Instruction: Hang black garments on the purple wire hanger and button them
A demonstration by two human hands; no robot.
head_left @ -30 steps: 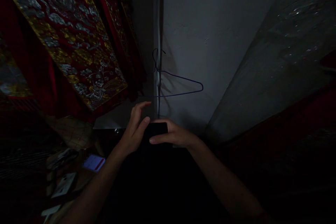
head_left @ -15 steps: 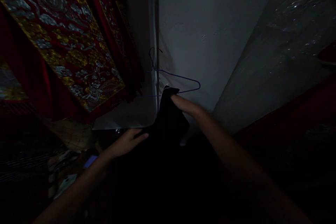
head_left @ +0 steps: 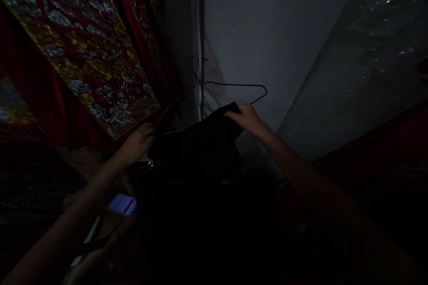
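A black garment (head_left: 197, 147) hangs between my two hands in dim light. My right hand (head_left: 245, 118) is closed on its upper right corner, just under the right end of a thin purple wire hanger (head_left: 234, 84). My left hand (head_left: 138, 142) is closed on the garment's left edge, at the hanger's lower left end. The hanger hangs by its hook on a white pipe (head_left: 199, 31) in the wall corner and is tilted, right end high.
Red cloths with gold and silver embroidery (head_left: 83, 49) hang at the left. A grey wall (head_left: 267, 31) is ahead and a plastic-covered slope (head_left: 361, 62) at the right. Papers and a small lit screen (head_left: 122, 204) lie low at the left.
Both hands rose with the black garment to the hanger. My left hand moved left and up to the hanger's left end. The hanger tilted, its right end higher.
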